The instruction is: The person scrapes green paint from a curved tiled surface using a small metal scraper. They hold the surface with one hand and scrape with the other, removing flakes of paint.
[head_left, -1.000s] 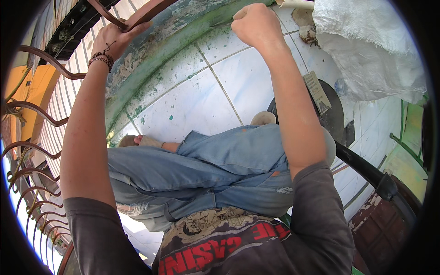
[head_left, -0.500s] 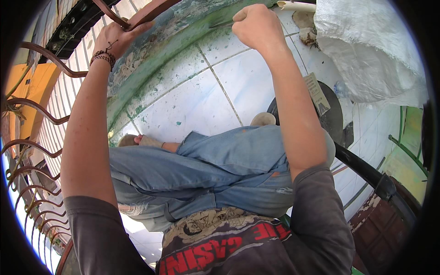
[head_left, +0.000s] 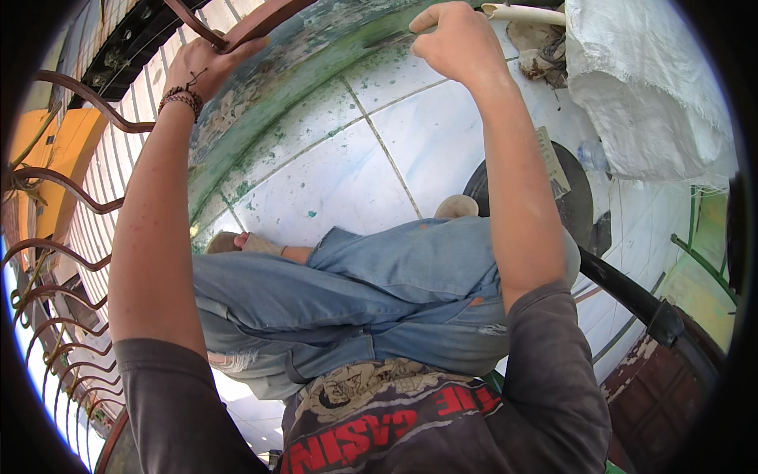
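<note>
My left hand (head_left: pixel 201 69), with a braided bracelet at its wrist, is wrapped around a brown metal railing (head_left: pixel 264 20) at the upper left. At the top, my right hand (head_left: pixel 460 41) is raised beside a low wall (head_left: pixel 296 87) with worn, flaking green paint. Its fingers are curled, the index finger bent toward the wall. Whatever the right hand may hold is too small or hidden to make out. Green flecks lie on the white floor tiles (head_left: pixel 316 170) below the wall.
Curved brown bars (head_left: pixel 75 189) line the left side. At the right are a white woven sack (head_left: pixel 647 95), a pale pipe (head_left: pixel 525 13), a dark round object (head_left: pixel 572 197) behind my forearm and a black tube (head_left: pixel 620 288). My jeans-clad legs (head_left: pixel 395 276) are folded below.
My right hand has shifted slightly right and up, and its index finger has loosened from the tighter fist. The left hand keeps its grip on the railing. The whole view has shifted a little.
</note>
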`<state>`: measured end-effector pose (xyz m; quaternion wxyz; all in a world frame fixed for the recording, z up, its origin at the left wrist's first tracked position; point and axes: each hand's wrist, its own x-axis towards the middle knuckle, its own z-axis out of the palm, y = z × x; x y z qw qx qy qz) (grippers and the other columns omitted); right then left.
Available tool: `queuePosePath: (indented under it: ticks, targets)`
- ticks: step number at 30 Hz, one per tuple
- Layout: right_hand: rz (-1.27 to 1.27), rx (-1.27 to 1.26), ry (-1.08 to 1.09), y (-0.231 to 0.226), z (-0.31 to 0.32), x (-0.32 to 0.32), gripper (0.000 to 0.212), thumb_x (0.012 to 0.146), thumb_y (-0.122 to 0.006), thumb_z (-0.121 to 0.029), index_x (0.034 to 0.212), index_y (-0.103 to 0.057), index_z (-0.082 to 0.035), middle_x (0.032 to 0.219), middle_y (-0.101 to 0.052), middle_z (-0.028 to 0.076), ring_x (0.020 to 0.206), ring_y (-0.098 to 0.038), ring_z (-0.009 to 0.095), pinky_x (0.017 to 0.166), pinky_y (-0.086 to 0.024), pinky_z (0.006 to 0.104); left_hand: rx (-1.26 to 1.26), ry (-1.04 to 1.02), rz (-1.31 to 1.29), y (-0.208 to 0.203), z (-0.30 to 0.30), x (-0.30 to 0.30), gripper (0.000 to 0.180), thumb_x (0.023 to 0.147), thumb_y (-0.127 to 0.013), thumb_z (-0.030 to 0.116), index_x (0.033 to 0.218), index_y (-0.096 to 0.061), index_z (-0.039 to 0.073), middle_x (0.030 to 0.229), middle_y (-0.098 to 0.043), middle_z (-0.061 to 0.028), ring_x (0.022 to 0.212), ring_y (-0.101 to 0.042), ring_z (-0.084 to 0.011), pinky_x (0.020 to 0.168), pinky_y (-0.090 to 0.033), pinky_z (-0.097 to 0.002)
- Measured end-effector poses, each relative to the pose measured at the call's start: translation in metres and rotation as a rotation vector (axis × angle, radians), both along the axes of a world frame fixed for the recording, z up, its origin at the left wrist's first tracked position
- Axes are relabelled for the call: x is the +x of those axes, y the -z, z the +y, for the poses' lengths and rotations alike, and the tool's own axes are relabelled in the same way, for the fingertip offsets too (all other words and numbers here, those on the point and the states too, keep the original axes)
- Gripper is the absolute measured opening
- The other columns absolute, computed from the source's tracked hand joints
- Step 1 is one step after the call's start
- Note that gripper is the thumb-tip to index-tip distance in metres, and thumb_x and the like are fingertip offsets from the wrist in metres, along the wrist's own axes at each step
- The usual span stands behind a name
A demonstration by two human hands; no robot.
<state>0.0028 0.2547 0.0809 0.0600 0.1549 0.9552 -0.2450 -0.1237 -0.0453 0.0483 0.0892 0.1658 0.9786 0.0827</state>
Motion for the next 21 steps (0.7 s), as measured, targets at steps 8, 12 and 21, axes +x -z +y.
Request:
queuePosePath:
  ticks: [8,12,21]
  targets:
    - [0.05,0.005,-0.014,-0.003,-0.007,-0.003,0.03,0.073,-0.064,-0.01,0.101,-0.075,-0.01,0.086,-0.073,0.016,0.086,-0.07,0.028,0.087,-0.054,0.0381,0.009,-0.005,0.021,0.003,-0.001,-0.003,0.078,0.073,-0.06,0.077,0.098,-0.071,0.004,0.083,-0.07,-0.0156,0.084,-0.067,-0.0278,0.076,-0.05,-0.0391]
    - [0.127,0.083,-0.003,0.03,-0.008,-0.002,0.01,0.072,-0.061,-0.009,0.069,-0.07,-0.007,0.074,-0.069,0.015,0.077,-0.067,0.033,0.072,-0.055,0.04,-0.011,-0.013,0.009,-0.002,0.004,-0.001,0.083,0.072,-0.058,0.08,0.098,-0.072,0.003,0.084,-0.071,-0.016,0.086,-0.068,-0.0284,0.077,-0.052,-0.0402]
    - [-0.054,-0.021,0.121,0.049,0.003,-0.005,0.016,0.076,-0.062,-0.016,0.069,-0.064,-0.001,0.071,-0.067,0.017,0.072,-0.066,0.03,0.068,-0.054,0.0425,-0.022,0.003,0.015,0.002,0.003,-0.001,0.092,0.069,-0.054,0.087,0.099,-0.075,0.003,0.088,-0.072,-0.018,0.089,-0.07,-0.03,0.08,-0.055,-0.0425]
